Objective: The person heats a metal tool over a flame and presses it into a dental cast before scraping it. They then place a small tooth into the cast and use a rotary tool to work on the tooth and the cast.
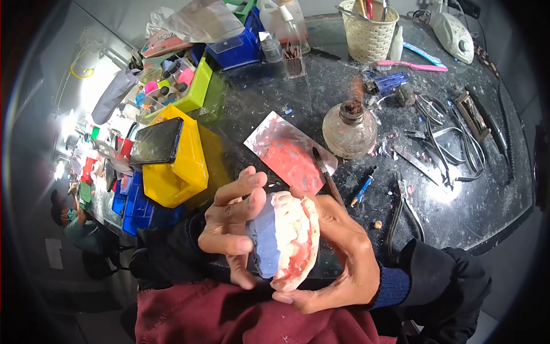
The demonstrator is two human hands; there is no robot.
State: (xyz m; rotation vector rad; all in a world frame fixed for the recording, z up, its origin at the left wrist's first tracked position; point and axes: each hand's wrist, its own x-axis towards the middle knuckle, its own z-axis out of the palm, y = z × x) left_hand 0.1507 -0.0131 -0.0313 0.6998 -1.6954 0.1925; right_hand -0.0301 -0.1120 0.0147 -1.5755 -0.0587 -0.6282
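Note:
A dental cast [288, 221] with a blue-grey base and cream plaster teeth is held up before my chest. Pink wax [299, 256] lines its lower inner side. My left hand [232, 221] is curled at the blue base, with a fingertip against it and other fingers raised. On the opposite side, my right hand [349, 252] grips the cast's pale rim between thumb and fingers. Just beyond lies a pink-smeared card [283, 155], with a wax knife [327, 176] resting across its right edge.
A glass spirit burner [349, 132] stands beyond my right hand. Pliers [404, 209], a blue pencil-like tool [364, 186] and toothbrushes [415, 66] lie to the right. A phone [156, 141] rests on a yellow bin [177, 180] at left. Another person [80, 229] sits far left.

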